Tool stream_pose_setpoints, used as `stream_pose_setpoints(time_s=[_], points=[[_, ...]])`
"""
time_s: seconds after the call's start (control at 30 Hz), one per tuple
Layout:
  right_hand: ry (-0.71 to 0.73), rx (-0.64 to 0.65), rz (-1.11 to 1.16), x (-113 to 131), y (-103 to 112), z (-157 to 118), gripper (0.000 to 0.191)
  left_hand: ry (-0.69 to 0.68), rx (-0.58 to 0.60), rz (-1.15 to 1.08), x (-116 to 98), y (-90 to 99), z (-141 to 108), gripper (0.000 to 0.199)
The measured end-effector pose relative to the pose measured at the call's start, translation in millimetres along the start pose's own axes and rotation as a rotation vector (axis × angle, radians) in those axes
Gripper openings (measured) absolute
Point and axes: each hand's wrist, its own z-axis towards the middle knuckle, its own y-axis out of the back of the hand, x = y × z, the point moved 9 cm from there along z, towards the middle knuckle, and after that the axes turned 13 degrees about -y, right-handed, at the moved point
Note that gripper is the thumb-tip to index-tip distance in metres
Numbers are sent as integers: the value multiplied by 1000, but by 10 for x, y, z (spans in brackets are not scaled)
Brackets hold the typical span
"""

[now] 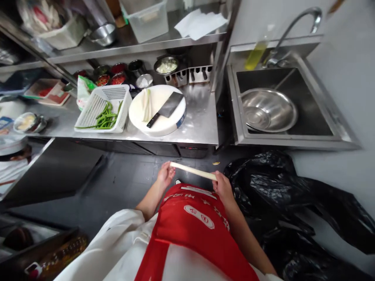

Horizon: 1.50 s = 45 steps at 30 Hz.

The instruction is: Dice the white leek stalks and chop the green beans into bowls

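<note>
A long white leek stalk (pixel 193 170) is stretched between my two hands, above the floor in front of my red apron. My left hand (pixel 166 174) pinches its left end with the fingertips. Around the right end, my right hand (pixel 222 183) has its fingers closed. On the steel counter ahead, a round white cutting board (pixel 137 113) carries more pale leek stalks (pixel 147 105) and a cleaver (pixel 170 106), its black handle toward me. Left of the board stands a white plastic basket (pixel 124 91) with long green peppers or beans (pixel 107 116).
To the right, a steel sink (pixel 310 117) holds a metal basin (pixel 271 109). Black plastic bags (pixel 269 187) lie on the floor at my right. Bowls of chopped ingredients (pixel 118 79) line the counter's back under a shelf (pixel 146 45). A person in a white cap (pixel 11 144) is at left.
</note>
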Motion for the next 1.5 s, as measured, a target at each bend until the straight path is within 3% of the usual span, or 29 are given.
stream_pose_setpoints(time_s=[0.1,0.2,0.3,0.43,0.53,0.63,0.73,0.83,0.97,1.07,1.13,1.27,1.37,1.5], points=[[-116,189,69,-31,-677,-68,56,-117,-8,-41,-648,308,382,13],[-222,548,-133,89,-1373,-166,57,-265,53,-53,-1223,414,674,17],[-256,758,-372,360,-1795,-115,62,-381,99,-54,-1550,466,852,28],[-208,765,-418,1048,-2129,313,66,-377,-3,-112,-1634,619,999,30],[-173,858,-470,1574,-2463,592,65,-377,-130,-94,-1734,770,1073,30],[-114,922,-532,2049,-2812,839,62,-443,-288,17,-2024,928,1153,33],[19,809,-409,2566,-3101,1209,64,-561,-396,183,-2454,952,1278,33],[199,514,-332,2981,-3295,1683,66,-665,-346,465,-2896,698,1514,30],[395,100,-656,3159,-3596,2157,59,-764,-104,900,-3341,-36,2041,23],[426,-3,-1002,3006,-3861,2321,56,-803,113,1126,-3488,-690,2532,22],[407,-34,-1111,2876,-3942,2344,53,-779,221,1273,-3497,-1041,2847,33],[397,-186,-1037,2786,-3888,2235,42,-697,377,1532,-3462,-1415,3303,48],[353,-312,-883,2712,-3774,2098,41,-662,459,1401,-3517,-1481,3511,41],[209,-448,-793,2463,-3718,1887,50,-594,488,795,-3707,-1508,3708,24]])
